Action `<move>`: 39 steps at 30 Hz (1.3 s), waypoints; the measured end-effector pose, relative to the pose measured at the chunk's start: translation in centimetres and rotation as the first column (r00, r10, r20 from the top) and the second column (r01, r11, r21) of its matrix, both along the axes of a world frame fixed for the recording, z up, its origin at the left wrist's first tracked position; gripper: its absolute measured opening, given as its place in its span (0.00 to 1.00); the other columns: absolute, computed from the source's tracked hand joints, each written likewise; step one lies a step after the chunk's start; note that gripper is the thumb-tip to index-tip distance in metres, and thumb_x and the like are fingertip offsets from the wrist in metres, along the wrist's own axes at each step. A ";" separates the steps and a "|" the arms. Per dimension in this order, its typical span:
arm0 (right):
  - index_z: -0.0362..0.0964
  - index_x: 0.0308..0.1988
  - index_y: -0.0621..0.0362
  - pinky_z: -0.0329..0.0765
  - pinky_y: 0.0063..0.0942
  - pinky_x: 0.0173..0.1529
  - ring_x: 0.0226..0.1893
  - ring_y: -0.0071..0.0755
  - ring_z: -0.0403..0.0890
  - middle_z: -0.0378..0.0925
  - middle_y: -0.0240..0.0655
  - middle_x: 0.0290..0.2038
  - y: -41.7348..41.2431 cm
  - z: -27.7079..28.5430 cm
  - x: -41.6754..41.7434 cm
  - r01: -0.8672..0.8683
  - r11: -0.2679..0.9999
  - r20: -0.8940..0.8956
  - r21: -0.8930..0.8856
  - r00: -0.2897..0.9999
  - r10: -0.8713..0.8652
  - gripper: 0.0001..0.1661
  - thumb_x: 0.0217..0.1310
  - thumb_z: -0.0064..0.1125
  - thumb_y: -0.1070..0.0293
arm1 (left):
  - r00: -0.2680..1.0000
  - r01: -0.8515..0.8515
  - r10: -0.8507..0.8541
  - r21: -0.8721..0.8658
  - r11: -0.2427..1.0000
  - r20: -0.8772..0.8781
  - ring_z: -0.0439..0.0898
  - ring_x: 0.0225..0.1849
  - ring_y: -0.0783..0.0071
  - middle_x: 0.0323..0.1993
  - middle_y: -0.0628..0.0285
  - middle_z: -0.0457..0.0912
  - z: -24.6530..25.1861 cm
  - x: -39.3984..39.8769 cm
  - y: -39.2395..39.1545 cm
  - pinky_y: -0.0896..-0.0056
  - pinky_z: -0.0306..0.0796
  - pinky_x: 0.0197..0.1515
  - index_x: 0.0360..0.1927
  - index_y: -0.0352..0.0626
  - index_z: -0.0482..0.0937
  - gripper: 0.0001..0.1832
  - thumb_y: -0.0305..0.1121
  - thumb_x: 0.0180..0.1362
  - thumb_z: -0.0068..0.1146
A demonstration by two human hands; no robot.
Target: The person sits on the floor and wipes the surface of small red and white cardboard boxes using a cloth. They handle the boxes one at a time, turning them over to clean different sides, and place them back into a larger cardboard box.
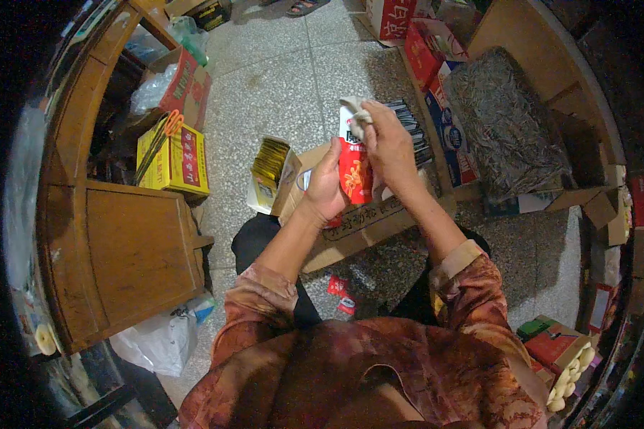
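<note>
A red and white printed snack packet (356,174) stands upright between my hands, above an open cardboard box (349,244) at my knees. My left hand (324,185) grips its left side with the thumb up along the edge. In my right hand (393,145) is a bunched pale cloth (359,117), pressed at the packet's white upper end. The palm side of the right hand is hidden. Just left of the cardboard box, a small open carton holds several gold-coloured packets (271,161). Dark, thin packets (412,128) lie in a row beyond my right hand.
Two small red wrappers or sachets (338,287) lie on the speckled floor between my legs. A wooden cabinet (134,252) and a yellow box (174,158) with orange-handled scissors (174,122) stand left. At right is a large plastic-wrapped bundle (507,123) among cartons.
</note>
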State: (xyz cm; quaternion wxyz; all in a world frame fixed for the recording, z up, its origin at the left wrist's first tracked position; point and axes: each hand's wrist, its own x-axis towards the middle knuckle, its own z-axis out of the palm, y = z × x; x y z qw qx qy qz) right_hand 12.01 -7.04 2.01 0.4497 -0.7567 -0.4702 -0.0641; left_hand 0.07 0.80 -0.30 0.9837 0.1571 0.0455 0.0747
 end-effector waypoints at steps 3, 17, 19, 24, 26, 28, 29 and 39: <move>0.69 0.55 0.60 0.68 0.44 0.62 0.58 0.51 0.72 0.72 0.48 0.56 -0.3 -0.4 -0.6 -0.024 1.000 0.034 0.001 0.999 0.024 0.25 0.55 0.55 0.77 | 0.992 -0.107 0.112 0.085 0.991 -0.059 0.73 0.60 0.60 0.59 0.55 0.73 -0.9 0.0 1.4 0.53 0.64 0.66 0.62 0.42 0.65 0.28 0.53 0.71 0.30; 0.71 0.50 0.62 0.73 0.41 0.52 0.45 0.54 0.78 0.77 0.50 0.45 -0.1 0.5 0.3 -0.015 0.997 -0.023 -0.075 1.000 0.014 0.17 0.59 0.51 0.73 | 0.987 0.054 -0.014 0.251 0.967 -0.157 0.78 0.53 0.64 0.56 0.56 0.76 -1.9 -0.4 0.4 0.59 0.72 0.58 0.60 0.41 0.68 0.28 0.53 0.71 0.35; 0.72 0.47 0.65 0.75 0.38 0.46 0.41 0.54 0.79 0.78 0.51 0.40 -0.4 0.0 2.2 0.080 0.977 -0.172 -0.195 0.978 -0.114 0.16 0.63 0.49 0.69 | 0.983 0.071 0.004 0.401 0.913 -0.185 0.80 0.49 0.65 0.55 0.54 0.77 -1.7 -0.6 1.1 0.61 0.75 0.53 0.58 0.40 0.70 0.28 0.52 0.71 0.35; 0.74 0.48 0.63 0.74 0.33 0.46 0.41 0.36 0.79 0.81 0.41 0.41 -1.7 0.6 4.7 0.211 0.975 -0.775 -0.069 0.604 -0.186 0.19 0.64 0.49 0.62 | 0.999 0.045 -0.043 0.124 0.991 -0.016 0.80 0.49 0.56 0.60 0.44 0.71 1.6 -0.6 1.3 0.60 0.77 0.51 0.66 0.34 0.59 0.33 0.54 0.70 0.32; 0.74 0.49 0.60 0.74 0.38 0.50 0.44 0.47 0.80 0.80 0.46 0.43 -1.5 1.2 4.2 0.330 0.939 -0.686 0.095 0.705 -0.179 0.19 0.62 0.51 0.62 | 1.000 -0.003 0.007 0.151 0.989 -0.028 0.77 0.53 0.54 0.61 0.43 0.70 1.9 -0.7 1.2 0.61 0.77 0.51 0.67 0.34 0.57 0.34 0.55 0.70 0.31; 0.73 0.50 0.60 0.74 0.39 0.50 0.44 0.48 0.80 0.78 0.46 0.44 -1.5 2.2 2.6 0.197 0.954 -0.391 0.227 0.915 -0.097 0.19 0.60 0.53 0.65 | 0.999 -0.031 0.035 0.151 0.988 -0.021 0.72 0.61 0.54 0.63 0.46 0.68 2.2 -0.4 1.0 0.56 0.72 0.58 0.67 0.36 0.58 0.34 0.55 0.70 0.31; 0.72 0.51 0.59 0.75 0.39 0.50 0.45 0.48 0.80 0.78 0.46 0.45 -1.4 2.5 1.6 0.115 0.955 -0.218 0.273 0.974 -0.055 0.19 0.60 0.53 0.67 | 1.000 -0.007 0.006 0.066 0.998 0.017 0.72 0.61 0.55 0.62 0.48 0.69 1.8 -0.4 1.0 0.55 0.70 0.60 0.66 0.37 0.59 0.33 0.55 0.70 0.31; 0.70 0.55 0.56 0.68 0.46 0.60 0.57 0.52 0.72 0.71 0.44 0.56 0.2 -0.8 -5.8 -0.305 0.952 0.197 -0.037 0.931 0.306 0.28 0.50 0.59 0.73 | 0.975 -0.221 0.220 -0.017 0.975 -0.037 0.70 0.62 0.54 0.62 0.49 0.70 0.8 -0.5 3.1 0.49 0.62 0.66 0.65 0.39 0.61 0.35 0.58 0.68 0.34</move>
